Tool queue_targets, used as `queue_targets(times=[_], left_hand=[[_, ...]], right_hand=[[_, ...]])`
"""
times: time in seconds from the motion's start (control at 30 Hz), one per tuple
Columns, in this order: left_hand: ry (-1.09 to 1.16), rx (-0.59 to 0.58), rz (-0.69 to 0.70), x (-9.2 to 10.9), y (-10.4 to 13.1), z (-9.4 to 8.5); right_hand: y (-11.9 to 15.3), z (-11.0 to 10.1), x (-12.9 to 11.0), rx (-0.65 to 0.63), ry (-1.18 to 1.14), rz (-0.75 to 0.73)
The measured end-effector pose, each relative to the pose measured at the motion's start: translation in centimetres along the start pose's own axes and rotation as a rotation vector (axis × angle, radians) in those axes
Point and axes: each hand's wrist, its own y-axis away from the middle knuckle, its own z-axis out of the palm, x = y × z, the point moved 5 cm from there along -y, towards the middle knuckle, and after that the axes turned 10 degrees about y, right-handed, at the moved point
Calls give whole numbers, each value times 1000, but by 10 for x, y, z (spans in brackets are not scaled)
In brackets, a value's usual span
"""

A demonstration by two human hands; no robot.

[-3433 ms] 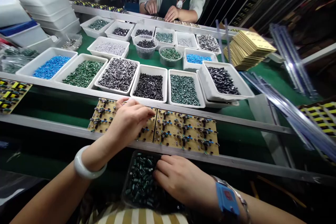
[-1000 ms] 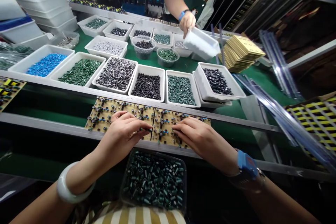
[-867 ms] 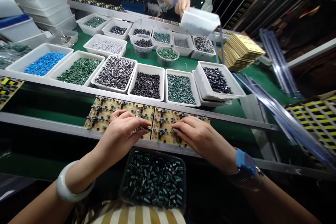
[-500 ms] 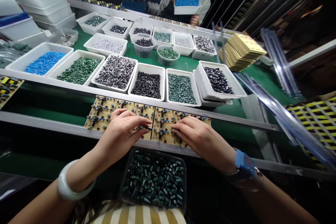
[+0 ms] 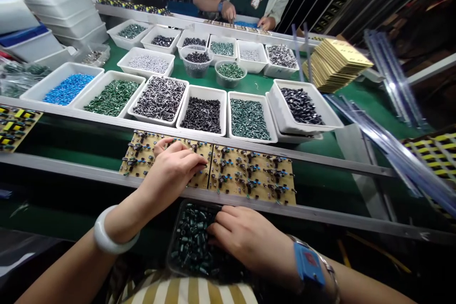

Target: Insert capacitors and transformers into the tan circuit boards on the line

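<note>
Your left hand (image 5: 176,166): fingertips close together over left circuit board (image 5: 140,156); cannot tell if they pinch anything. Right circuit board (image 5: 265,178) just right of them. Your right hand (image 5: 245,237): fingers curled into black tub (image 5: 173,247) of dark green cylindrical components, hiding part; grip unclear. Near metal rail (image 5: 320,215) crosses between both hands' fingers. Beyond left fingers: far metal rail (image 5: 320,158), then white component bins (image 5: 223,121).

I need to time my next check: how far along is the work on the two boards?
Looks done: component rows on the right board. In hand: the right hand is in the tub of dark green parts; the left hand is over the left board, any held part hidden. Remaining: perhaps more filling, as those lie loose, but unfilled spots are too small to tell.
</note>
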Motion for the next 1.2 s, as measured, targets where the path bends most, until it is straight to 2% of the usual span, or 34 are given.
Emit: queue_targets(times=[0.2, 0.43, 0.83, 0.97, 1.1, 1.13, 1.2], left_hand=[[-163, -101, 48, 3, -3, 8], [-229, -109, 28, 7, -4, 11], [-295, -108, 15, 14, -5, 11], [-287, -66, 27, 19, -4, 8], [-239, 15, 34, 29, 4, 5], [-210, 13, 52, 34, 9, 8], [-133, -91, 124, 46, 21, 23]], right_hand=[[7, -6, 7, 24, -29, 23], [11, -13, 12, 134, -94, 64], [14, -25, 15, 228, -109, 103], [19, -35, 21, 291, -189, 160], [31, -40, 39, 361, -345, 289], [35, -40, 45, 369, -374, 333], [43, -37, 55, 366, -405, 419]])
